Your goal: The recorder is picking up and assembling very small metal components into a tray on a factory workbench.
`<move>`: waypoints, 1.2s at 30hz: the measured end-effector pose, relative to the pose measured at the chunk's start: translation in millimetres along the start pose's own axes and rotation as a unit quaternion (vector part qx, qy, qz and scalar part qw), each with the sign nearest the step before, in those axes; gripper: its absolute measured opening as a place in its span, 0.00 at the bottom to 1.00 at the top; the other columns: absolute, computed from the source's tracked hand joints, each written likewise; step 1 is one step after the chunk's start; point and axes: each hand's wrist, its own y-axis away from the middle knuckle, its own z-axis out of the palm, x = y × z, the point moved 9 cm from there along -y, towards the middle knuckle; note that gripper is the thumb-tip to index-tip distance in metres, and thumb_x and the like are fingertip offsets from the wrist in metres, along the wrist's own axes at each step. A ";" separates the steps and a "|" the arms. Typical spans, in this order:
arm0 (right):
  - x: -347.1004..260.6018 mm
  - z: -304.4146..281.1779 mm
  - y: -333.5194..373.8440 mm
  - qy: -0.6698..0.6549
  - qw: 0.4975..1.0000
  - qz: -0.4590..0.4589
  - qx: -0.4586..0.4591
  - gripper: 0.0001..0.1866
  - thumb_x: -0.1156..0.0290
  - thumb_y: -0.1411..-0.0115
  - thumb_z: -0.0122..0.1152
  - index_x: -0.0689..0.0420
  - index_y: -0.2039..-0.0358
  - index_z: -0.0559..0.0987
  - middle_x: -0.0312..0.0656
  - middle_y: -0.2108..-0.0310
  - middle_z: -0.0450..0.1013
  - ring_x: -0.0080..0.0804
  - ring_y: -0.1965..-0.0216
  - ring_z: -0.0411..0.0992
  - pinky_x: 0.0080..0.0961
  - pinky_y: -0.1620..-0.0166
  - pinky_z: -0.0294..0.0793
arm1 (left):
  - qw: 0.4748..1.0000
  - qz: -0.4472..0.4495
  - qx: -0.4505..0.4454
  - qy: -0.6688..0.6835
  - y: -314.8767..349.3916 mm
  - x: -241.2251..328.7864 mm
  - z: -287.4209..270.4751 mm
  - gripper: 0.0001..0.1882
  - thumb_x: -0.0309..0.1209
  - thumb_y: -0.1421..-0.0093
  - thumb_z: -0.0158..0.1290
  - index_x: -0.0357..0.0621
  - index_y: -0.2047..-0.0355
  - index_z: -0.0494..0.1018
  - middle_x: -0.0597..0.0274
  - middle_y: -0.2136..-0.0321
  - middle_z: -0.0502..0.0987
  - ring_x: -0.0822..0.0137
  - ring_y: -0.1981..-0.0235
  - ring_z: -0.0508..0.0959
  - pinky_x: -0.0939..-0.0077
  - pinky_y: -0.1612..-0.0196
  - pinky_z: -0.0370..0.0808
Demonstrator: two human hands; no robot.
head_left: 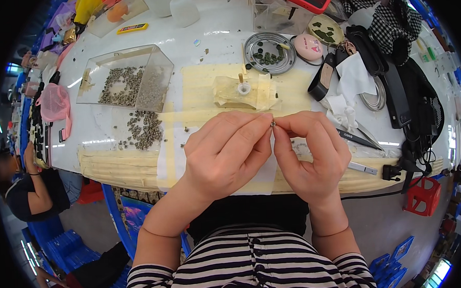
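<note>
My left hand (225,152) and my right hand (316,153) meet fingertip to fingertip over the near part of the table. Between their pinched fingers sits a tiny dark metallic part (273,123), too small to name; both hands appear to grip it. Just beyond them a tape-wrapped block (228,95) carries a small white round cup (244,88) with a short peg standing behind it. Left of my hands lies a loose heap of small metallic parts (145,132). More of the same kind lie inside a clear plastic box (158,77).
A round metal dish (269,52) with dark green pieces stands beyond the block. Black tweezers (356,138) and nail clippers (362,167) lie right of my right hand. Black straps (393,95) and white tissue (353,77) crowd the right side. Another person (37,188) sits at the left.
</note>
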 end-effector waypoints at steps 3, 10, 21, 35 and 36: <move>-1.8 -0.2 -1.2 0.008 1.000 -0.005 0.002 0.11 0.85 0.52 0.67 0.63 0.67 0.79 0.43 0.72 0.75 0.36 0.74 0.75 0.26 0.73 0.75 | 1.000 -0.006 0.000 0.008 -0.2 -1.2 0.1 0.13 0.14 0.53 0.62 0.34 0.65 0.80 0.54 0.73 0.80 0.62 0.75 0.80 0.76 0.72 0.77; -2.7 0.1 -1.0 0.018 1.000 -0.016 0.004 0.11 0.86 0.52 0.67 0.63 0.67 0.79 0.43 0.72 0.75 0.36 0.75 0.75 0.25 0.74 0.74 | 0.999 -0.043 -0.004 0.030 0.5 -6.1 -2.5 0.11 0.14 0.51 0.61 0.34 0.66 0.80 0.54 0.72 0.80 0.63 0.74 0.81 0.77 0.71 0.77; -4.6 1.3 -0.9 0.009 1.000 -0.030 0.002 0.12 0.85 0.52 0.68 0.62 0.66 0.80 0.43 0.71 0.76 0.35 0.75 0.76 0.26 0.75 0.75 | 0.894 -0.321 -0.047 0.310 21.7 -42.2 12.3 0.04 0.18 0.44 0.59 0.32 0.66 0.78 0.60 0.71 0.81 0.75 0.70 0.81 0.82 0.67 0.79; -9.2 8.2 2.6 0.044 0.997 -0.055 -0.011 0.11 0.81 0.53 0.68 0.61 0.67 0.79 0.42 0.73 0.74 0.33 0.78 0.74 0.25 0.76 0.73 | 0.761 -0.464 -0.083 0.446 40.7 -51.1 28.6 0.03 0.19 0.41 0.57 0.33 0.67 0.75 0.64 0.72 0.79 0.81 0.74 0.77 0.88 0.72 0.73; -9.5 8.7 3.1 0.050 0.997 -0.060 -0.010 0.11 0.81 0.53 0.68 0.61 0.68 0.79 0.43 0.73 0.74 0.33 0.78 0.74 0.25 0.77 0.73 | 0.754 -0.469 -0.084 0.452 42.0 -51.7 29.6 0.03 0.19 0.41 0.57 0.33 0.67 0.75 0.65 0.72 0.79 0.82 0.74 0.77 0.88 0.73 0.73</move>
